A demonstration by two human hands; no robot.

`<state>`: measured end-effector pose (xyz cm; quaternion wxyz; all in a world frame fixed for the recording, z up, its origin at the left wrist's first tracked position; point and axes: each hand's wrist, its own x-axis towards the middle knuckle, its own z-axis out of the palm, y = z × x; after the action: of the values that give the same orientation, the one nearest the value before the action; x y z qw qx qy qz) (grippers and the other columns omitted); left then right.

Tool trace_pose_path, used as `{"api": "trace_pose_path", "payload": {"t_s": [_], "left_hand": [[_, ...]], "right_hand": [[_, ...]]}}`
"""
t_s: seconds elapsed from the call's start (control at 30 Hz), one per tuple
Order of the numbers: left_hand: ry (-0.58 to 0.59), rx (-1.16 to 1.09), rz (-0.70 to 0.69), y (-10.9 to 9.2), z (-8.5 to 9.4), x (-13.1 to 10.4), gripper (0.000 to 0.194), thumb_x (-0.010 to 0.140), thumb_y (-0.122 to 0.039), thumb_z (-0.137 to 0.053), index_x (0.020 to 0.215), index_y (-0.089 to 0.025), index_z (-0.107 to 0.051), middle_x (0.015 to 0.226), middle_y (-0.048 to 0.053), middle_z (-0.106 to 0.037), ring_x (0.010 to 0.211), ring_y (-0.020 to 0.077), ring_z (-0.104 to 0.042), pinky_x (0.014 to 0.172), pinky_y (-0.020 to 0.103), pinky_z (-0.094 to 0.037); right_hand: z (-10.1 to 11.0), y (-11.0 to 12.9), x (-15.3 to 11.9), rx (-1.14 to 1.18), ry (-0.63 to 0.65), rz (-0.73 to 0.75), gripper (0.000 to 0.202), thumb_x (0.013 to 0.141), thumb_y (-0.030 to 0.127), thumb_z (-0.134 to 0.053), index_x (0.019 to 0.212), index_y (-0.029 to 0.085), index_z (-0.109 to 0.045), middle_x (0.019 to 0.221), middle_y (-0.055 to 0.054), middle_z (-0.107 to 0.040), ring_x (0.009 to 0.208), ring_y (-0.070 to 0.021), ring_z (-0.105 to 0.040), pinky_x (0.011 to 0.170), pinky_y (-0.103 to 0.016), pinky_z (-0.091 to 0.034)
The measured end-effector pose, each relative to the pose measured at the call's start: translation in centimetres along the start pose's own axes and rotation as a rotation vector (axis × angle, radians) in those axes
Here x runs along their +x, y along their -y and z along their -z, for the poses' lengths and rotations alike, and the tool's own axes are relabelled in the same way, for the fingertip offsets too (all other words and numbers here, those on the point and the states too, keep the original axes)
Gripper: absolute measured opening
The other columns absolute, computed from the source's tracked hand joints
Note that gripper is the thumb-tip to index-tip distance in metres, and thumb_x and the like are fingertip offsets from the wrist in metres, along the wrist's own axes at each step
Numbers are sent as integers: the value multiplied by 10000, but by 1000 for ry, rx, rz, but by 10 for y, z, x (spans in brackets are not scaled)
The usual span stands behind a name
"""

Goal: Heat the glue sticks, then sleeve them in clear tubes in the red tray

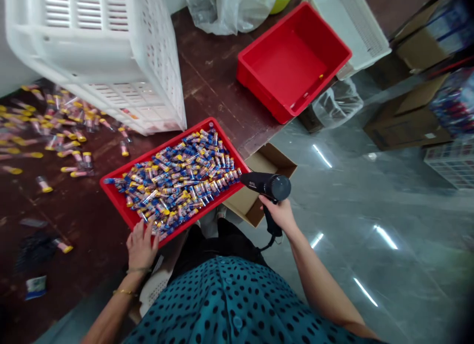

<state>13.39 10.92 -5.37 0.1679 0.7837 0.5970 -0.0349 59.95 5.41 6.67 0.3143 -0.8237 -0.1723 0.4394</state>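
My right hand [282, 214] is wrapped round the handle of a black hair dryer [267, 185]. The dryer's nozzle points left, at the right end of a red tray [230, 142]. Heaped in that tray are many small clear tubes [177, 178] with yellow caps and blue-and-pink wrapping; some lie in a neat row along the near right side. My left hand [141, 246] rests at the tray's near left corner, fingers apart over the rim and touching the closest tubes. Whether it presses on any single tube I cannot tell.
A white slatted crate [159, 62] stands behind the tray, with loose yellow-capped tubes [66, 132] scattered left of it. A second red bin [285, 57] sits at the table's back right. Below the edge is a cardboard box [242, 203]; more boxes [407, 117] stand on the floor.
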Motion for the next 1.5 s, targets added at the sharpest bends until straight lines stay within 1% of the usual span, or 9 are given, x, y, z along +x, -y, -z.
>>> {"api": "trace_pose_path", "payload": {"t_s": [0.17, 0.37, 0.5, 0.6, 0.77, 0.9, 0.97, 1.3, 1.5], "left_hand": [[246, -146, -29, -5, -20, -20, 320, 898, -312, -470, 1126, -155, -630, 1175, 182, -639, 1126, 322, -595, 949, 463, -469], [212, -315, -40, -62, -56, 35, 231, 894, -269, -515, 1037, -161, -662, 1149, 135, -629, 1022, 248, -637, 902, 364, -501], [137, -375, 30, -77, -57, 28, 257, 925, -331, -501, 1072, -180, -648, 1156, 107, -631, 1044, 216, -628, 898, 320, -503], [70, -359, 157, -36, -30, -5, 257, 934, -333, -462, 1032, -197, -657, 1178, 101, -628, 1040, 217, -631, 887, 318, -507], [-85, -278, 416, 81, 29, -73, 266, 882, -321, -424, 899, -191, -656, 1019, 113, -654, 856, 233, -665, 795, 358, -535], [-80, -266, 619, 143, 34, -112, 307, 847, -388, -417, 899, -201, -655, 1011, 104, -669, 836, 237, -666, 817, 373, -534], [-48, -303, 662, 154, 27, -121, 335, 845, -409, -415, 934, -199, -660, 1036, 107, -675, 825, 235, -670, 816, 374, -537], [50, -419, 573, 144, 19, -112, 272, 813, -350, -456, 867, -223, -690, 981, 90, -733, 905, 247, -704, 857, 351, -541], [78, -417, 545, 157, 12, -93, 269, 830, -325, -465, 904, -215, -699, 1037, 98, -735, 955, 239, -698, 882, 343, -529]], "right_hand": [[-19, 5, -14, -25, 96, -4, 467, 692, 556, -740, 797, 103, -702, 603, -86, -691, 511, -190, -636, 480, -264, -487], [-54, 6, -38, -7, 240, -64, 484, 687, 588, -735, 763, 114, -672, 591, -79, -688, 457, -177, -610, 454, -272, -477], [-83, 8, -56, -32, 348, -19, 487, 683, 586, -740, 796, 117, -676, 597, -72, -689, 499, -190, -632, 476, -269, -475], [-102, 9, -64, -99, 395, 61, 453, 707, 569, -726, 771, 124, -673, 616, -66, -692, 536, -198, -637, 507, -276, -482], [-129, 26, -58, -94, 392, 76, 427, 726, 569, -706, 740, 143, -673, 600, -67, -691, 518, -210, -631, 498, -299, -496], [-161, 66, -40, -12, 274, 255, 446, 692, 531, -739, 893, 135, -712, 700, -88, -730, 670, -258, -682, 576, -335, -533], [-178, 87, -34, -18, 184, 371, 436, 678, 510, -750, 890, 129, -726, 750, -97, -741, 750, -272, -686, 617, -337, -533], [-241, 128, -34, -95, 309, 454, 442, 721, 499, -702, 939, 116, -732, 848, -93, -751, 707, -222, -667, 633, -304, -505], [-307, 146, -35, -126, 339, 495, 391, 721, 489, -692, 829, 114, -724, 776, -84, -744, 687, -207, -659, 614, -268, -489]]}}
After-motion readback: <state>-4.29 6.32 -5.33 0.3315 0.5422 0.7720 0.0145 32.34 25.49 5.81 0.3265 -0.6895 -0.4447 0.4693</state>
